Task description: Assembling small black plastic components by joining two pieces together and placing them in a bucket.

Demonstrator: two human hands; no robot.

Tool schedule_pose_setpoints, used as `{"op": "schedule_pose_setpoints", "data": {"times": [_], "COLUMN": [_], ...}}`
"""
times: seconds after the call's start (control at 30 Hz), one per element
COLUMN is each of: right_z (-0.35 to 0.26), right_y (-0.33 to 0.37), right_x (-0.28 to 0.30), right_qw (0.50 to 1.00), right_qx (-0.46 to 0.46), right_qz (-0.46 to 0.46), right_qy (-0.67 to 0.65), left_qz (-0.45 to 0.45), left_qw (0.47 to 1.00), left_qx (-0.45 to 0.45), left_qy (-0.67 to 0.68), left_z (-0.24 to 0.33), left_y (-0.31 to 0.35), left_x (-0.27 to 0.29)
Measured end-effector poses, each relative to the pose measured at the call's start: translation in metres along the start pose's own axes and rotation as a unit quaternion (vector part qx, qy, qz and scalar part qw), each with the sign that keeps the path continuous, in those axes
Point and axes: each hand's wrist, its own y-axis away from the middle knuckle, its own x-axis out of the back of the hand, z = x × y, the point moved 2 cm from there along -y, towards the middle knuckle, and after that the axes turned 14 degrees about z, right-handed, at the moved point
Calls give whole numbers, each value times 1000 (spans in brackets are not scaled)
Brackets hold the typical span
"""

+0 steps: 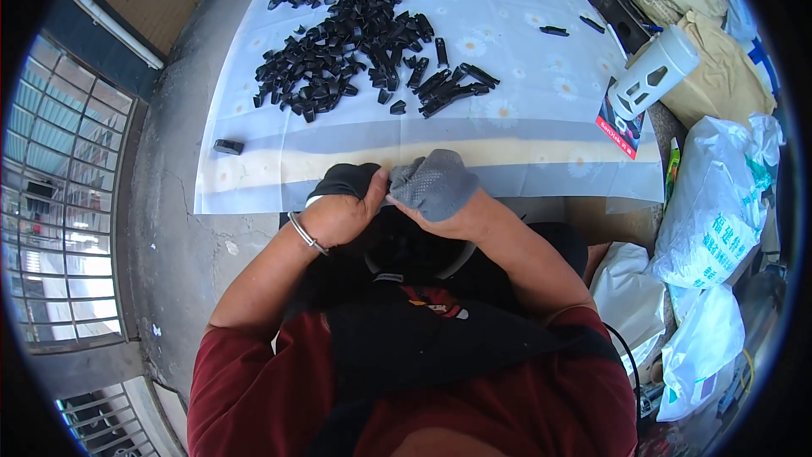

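At the near edge of the white flower-printed tablecloth (541,51), the black-gloved left hand (348,195) and grey-gloved right hand (436,188) meet, curled; what they pinch, I cannot tell. Small black plastic pieces (306,76) heap toward the tablecloth's far end.

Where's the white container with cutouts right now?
Head view, right side: the white container is near the right edge of the table, by the red-and-black card, right of the black parts pile.

At upper centre, black pieces (317,74) looked plastic, semi-glossy; the desk cover (533,51) was smooth; near centre, a bracelet (307,237) was shiny metal; at right, a bag (706,203), crinkled plastic.
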Motion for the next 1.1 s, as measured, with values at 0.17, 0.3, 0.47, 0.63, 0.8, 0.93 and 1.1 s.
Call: {"op": "schedule_pose_setpoints", "data": {"times": [0.17,0.3,0.47,0.63,0.8,0.93,1.1], "right_z": [54,86,77,44,14,5,-1], "right_y": [-13,-23,-20,-7,-3,-3,0], "right_x": [38,44,45,38,27,23,7], "right_qw": [974,934,949,985,990,1000,991], "right_qx": [-23,-27,36,-23,-14,-15,-52], "right_qz": [195,146,199,143,90,21,120], "right_qy": [117,324,243,95,-105,-4,11], "left_qz": [5,106,52,40,-96,-144,12], "left_qw": [973,957,953,985,995,981,918], "left_qx": [-73,-126,-124,-71,26,110,206], "left_qy": [-217,-238,-271,-152,-1,75,340], "left_z": [-4,-13,-21,-4,11,4,0], "left_y": [-31,-71,-79,-52,-29,-19,13], "left_x": [5,-23,-37,-15,-2,2,-25]}}
